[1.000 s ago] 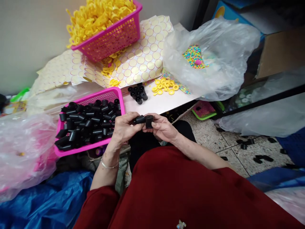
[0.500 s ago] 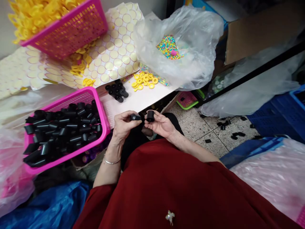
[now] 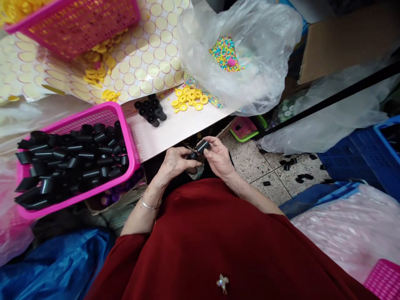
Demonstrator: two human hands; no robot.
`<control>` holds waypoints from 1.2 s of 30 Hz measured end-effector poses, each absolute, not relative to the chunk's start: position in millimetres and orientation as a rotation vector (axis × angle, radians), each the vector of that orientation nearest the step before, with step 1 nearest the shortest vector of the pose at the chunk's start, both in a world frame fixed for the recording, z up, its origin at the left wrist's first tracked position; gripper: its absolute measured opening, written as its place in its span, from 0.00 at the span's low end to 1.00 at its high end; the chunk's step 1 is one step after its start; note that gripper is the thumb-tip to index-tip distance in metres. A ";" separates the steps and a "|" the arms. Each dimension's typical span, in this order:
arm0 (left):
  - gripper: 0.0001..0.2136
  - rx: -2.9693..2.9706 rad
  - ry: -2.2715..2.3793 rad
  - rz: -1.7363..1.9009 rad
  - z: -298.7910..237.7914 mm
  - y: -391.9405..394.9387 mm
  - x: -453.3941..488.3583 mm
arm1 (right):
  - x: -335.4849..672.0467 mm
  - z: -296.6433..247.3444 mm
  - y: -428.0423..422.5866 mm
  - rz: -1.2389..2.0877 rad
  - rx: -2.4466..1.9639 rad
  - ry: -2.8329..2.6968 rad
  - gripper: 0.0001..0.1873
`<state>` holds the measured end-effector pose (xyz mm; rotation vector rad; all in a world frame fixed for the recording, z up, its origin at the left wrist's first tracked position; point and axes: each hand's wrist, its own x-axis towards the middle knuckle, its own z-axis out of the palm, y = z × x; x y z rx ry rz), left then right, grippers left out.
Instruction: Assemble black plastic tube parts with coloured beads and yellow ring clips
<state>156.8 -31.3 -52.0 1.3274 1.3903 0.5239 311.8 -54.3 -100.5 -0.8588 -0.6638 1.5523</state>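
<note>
Both hands have closed together, left hand (image 3: 175, 163) and right hand (image 3: 218, 158) fingers pinching joined black tube pieces (image 3: 200, 149).

On your table you see a pink basket (image 3: 126, 137) full of black tubes (image 3: 71, 160). Behind it lies a sheet of round stickers (image 3: 150, 54), and yellow rings (image 3: 189, 98) lie beside a clear bag (image 3: 259, 83) of coloured beads (image 3: 223, 52). Small black pieces (image 3: 293, 166) are on the floor.
</note>
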 end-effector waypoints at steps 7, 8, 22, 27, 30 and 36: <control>0.13 1.412 1.418 0.449 -56.7 -29.8 151.1 | 312.4 -107.5 -51.8 1.493 -0.915 -0.850 0.23; 0.13 1.404 1.420 0.443 -57.1 -29.4 150.8 | 313.0 -107.6 -51.3 1.499 -0.926 -0.884 0.23; 0.20 1.868 1.510 1.384 -99.8 -24.9 150.4 | 273.2 -91.1 -18.1 1.825 -0.824 -0.314 0.19; 0.19 1.819 1.940 1.280 -110.2 -15.8 125.1 | 252.9 -102.6 18.3 1.782 -1.097 -1.008 0.20; 0.16 1.635 2.230 1.207 -113.7 -5.0 108.7 | 232.7 -111.1 46.9 1.204 -1.306 -1.438 0.15; 0.12 1.387 2.403 1.194 -117.0 29.7 99.8 | 189.0 -115.8 87.1 0.759 -1.429 -1.814 0.21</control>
